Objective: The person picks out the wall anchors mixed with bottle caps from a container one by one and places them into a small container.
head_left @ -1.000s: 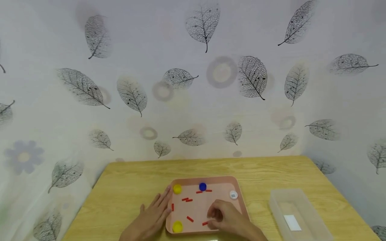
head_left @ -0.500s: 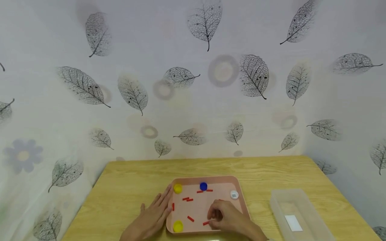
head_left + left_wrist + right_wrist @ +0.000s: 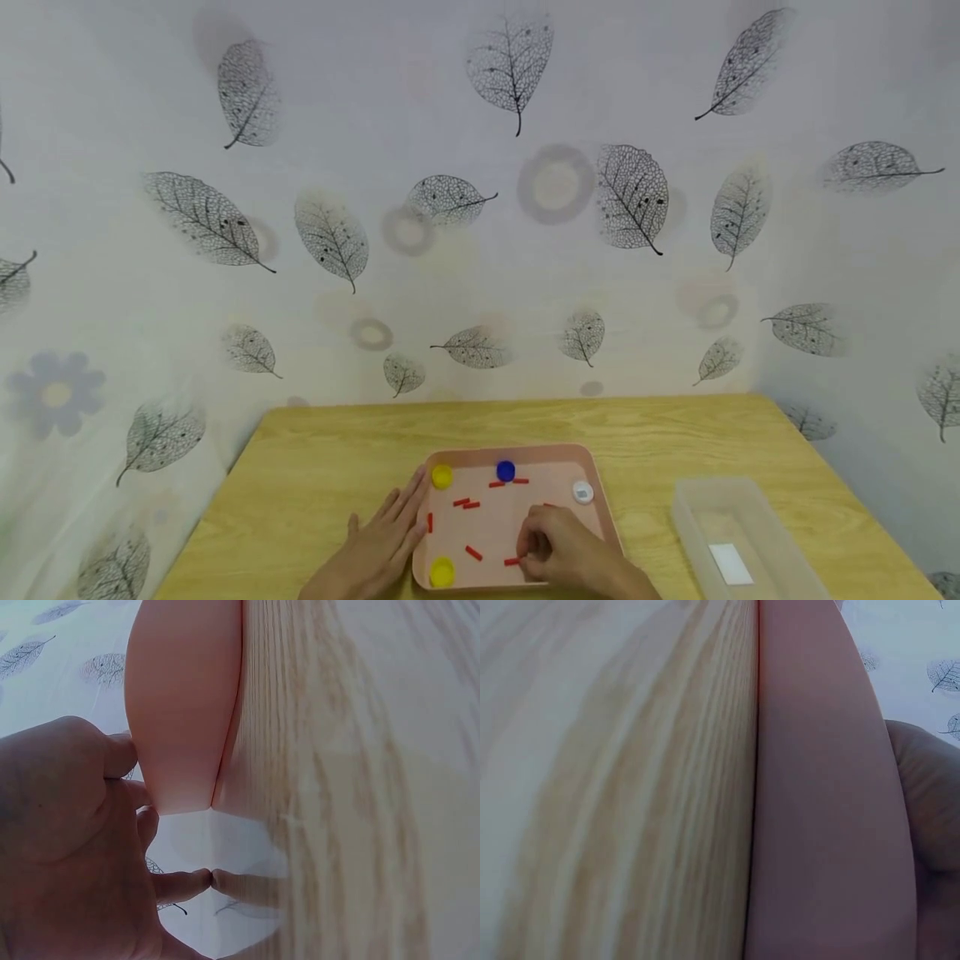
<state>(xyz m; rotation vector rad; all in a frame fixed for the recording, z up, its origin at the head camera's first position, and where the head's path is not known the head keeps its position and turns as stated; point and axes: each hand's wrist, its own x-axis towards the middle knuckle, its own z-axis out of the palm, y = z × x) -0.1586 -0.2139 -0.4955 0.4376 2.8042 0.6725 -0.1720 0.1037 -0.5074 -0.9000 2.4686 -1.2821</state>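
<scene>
A pink tray [image 3: 487,575] lies on the table, holding several short red sticks. My left hand [image 3: 375,542] rests on its left side with straight fingers touching the rim; the left wrist view shows the hand [image 3: 75,847] against the tray's outer wall [image 3: 184,705]. Over the tray's front right, my right hand [image 3: 566,550] has curled fingers and pinches the end of a red stick [image 3: 512,562]. In the right wrist view the tray wall [image 3: 825,787] hides most of that hand [image 3: 934,802], including the fingertips. Another red stick [image 3: 473,552] lies to the left of it.
Yellow caps [image 3: 442,477] sit in the tray's two left corners, a blue cap [image 3: 506,471] at its back and a white round piece [image 3: 582,492] at its right. A translucent bin [image 3: 772,533] with a white label [image 3: 731,564] stands right of the tray on the wooden table [image 3: 337,442].
The red stick at my right fingertips has turned slightly and now lies more level. My left hand has stayed at the tray's side. The head view has shifted a little.
</scene>
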